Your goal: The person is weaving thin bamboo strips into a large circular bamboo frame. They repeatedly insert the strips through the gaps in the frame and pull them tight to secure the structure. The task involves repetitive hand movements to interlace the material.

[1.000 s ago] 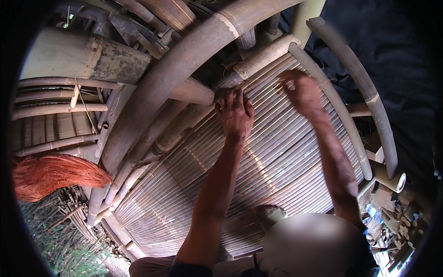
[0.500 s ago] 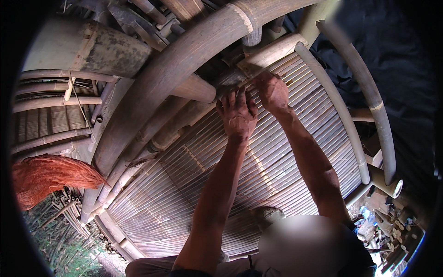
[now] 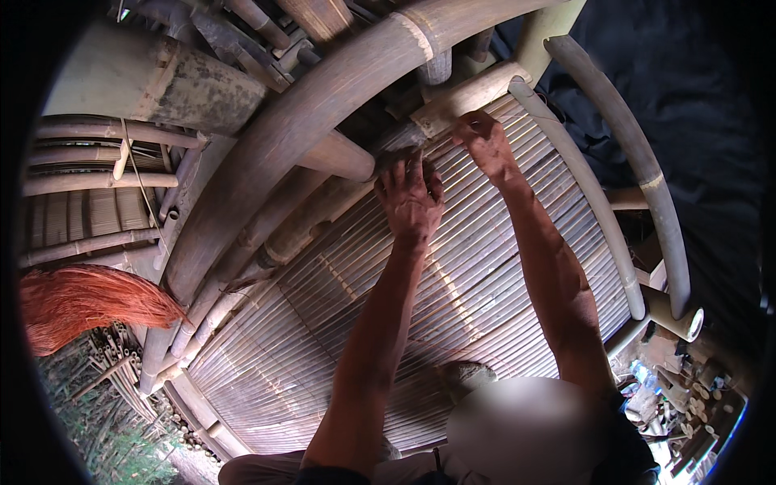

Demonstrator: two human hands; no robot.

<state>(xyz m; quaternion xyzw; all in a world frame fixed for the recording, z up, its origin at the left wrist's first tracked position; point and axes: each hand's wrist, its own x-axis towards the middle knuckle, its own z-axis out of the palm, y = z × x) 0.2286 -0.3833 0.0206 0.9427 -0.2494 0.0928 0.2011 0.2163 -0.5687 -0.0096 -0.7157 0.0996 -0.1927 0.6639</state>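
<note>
A bamboo bench seat of thin parallel slats [image 3: 323, 364] spreads beneath my arms. Along its back edge runs a bamboo pole [image 3: 473, 97], darker and worn near the middle. My left hand [image 3: 411, 198] rests at that pole, its fingers apart and slightly bent, the tips touching the edge where pole and slats meet. To its right, my right hand [image 3: 487, 149] is raised just over the slats near the pole. Its fingers are pinched together; whatever they hold, if anything, is too small to make out.
A thick curved bamboo pole [image 3: 323, 97] arches over the left and back. Curved armrest poles [image 3: 626, 125] stand at right before dark cloth [image 3: 687, 105]. A bundle of red-orange fibres [image 3: 97, 307] hangs at left. Cut bamboo pieces [image 3: 695, 404] lie at lower right.
My right hand has drawn slightly back from the pole and apart from my left hand, still pinched. My left hand stays at nearly the same place on the edge.
</note>
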